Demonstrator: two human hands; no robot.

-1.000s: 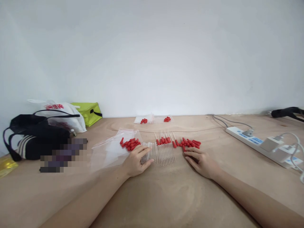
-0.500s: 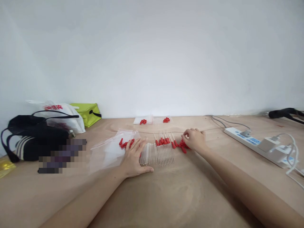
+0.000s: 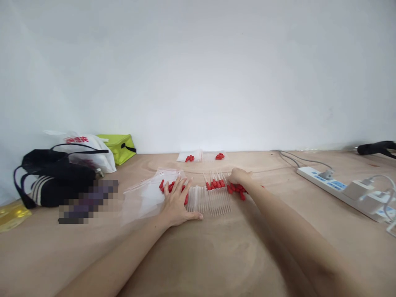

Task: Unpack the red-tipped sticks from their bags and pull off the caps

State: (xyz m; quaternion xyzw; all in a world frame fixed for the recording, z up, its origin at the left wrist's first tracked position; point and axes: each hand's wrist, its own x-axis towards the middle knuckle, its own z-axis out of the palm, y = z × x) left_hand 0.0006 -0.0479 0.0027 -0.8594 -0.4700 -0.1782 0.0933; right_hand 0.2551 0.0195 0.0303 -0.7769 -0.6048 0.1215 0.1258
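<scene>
Matt wooden table (image 3: 216, 255), clear glass tubes (image 3: 213, 200), glossy plastic bag (image 3: 142, 198)

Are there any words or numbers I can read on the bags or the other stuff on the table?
White plastic bag: red print across its top, too blurred to read.
Power strip: blue marks by the sockets, too small to read.
Green bag: no text shows.
Pixelated patch by the black bag: nothing can be read.
So no text is legible.

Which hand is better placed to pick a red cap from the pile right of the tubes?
Probably right: the right hand rests on the pile of small red rubber caps. The left hand lies flat beside the row of clear glass tubes.
</scene>
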